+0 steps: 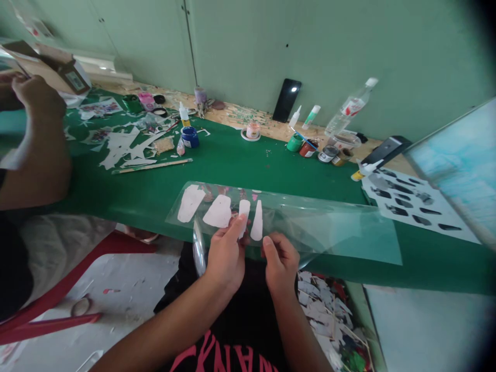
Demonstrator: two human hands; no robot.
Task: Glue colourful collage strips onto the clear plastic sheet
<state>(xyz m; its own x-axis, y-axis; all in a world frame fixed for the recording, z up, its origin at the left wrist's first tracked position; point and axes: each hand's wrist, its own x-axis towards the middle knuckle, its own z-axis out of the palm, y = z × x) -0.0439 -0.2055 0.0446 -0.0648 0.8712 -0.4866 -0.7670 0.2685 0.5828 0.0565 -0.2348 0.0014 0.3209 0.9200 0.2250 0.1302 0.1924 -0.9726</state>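
Observation:
A clear plastic sheet (329, 227) lies over the near edge of the green table (240, 160), with several white paper cut-outs (219, 211) stuck on its left part. My left hand (227, 253) grips the sheet's near edge, its forefinger stretched onto a narrow white cut-out (244, 209). My right hand (281, 261) is curled just right of it, thumb and fingers pinched at the sheet's edge below a pointed white cut-out (257, 222).
Another person's arm and hand (36, 124) work at the left with paper. Paint pots (310, 147), glue bottles (300, 116), a blue jar (189, 137), paper scraps (120, 144), a phone (287, 99) and a printed sheet of dark shapes (411, 201) lie about. Red scissors (58, 315) lie on the floor.

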